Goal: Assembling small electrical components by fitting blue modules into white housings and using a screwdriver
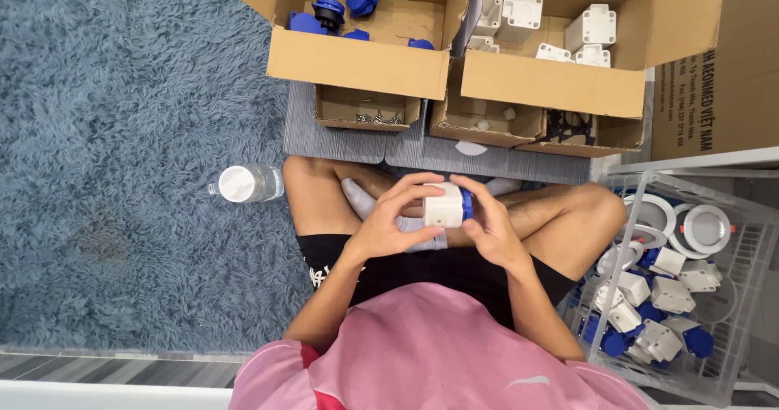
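Nearest my view is the pink shirt (438,353), and just past it my two hands meet over my crossed legs. My left hand (388,219) wraps a white plastic housing (443,207), fingers curled over its top and side, so that grip is closed on it. My right hand (485,223) is closed on the blue cap (466,205) at the housing's right end, thumb and fingertips pinching it against the white body. The cap sits flush against the housing; whether it is fully seated I cannot tell.

Out to the right of my right grip stands a white wire basket (649,183) holding a good heap of white-and-blue pieces (649,312) that look like the one in my hands, along with some round white rings (704,227). I judge these as finished, so a fair share of the work is done.

Ahead of both grips, beyond my knees, two small open cartons sit on a grey mat (341,146): one with small metal screws (375,118), one with dark bits I cannot make out. Further ahead, a large box (357,61) has only a few blue caps left (329,8), and the box beside it (552,81) holds several white housings (592,27). So a handful remain to be put together.

Left of my left grip, a clear water bottle (243,183) lies on the shaggy blue-grey carpet (122,174).
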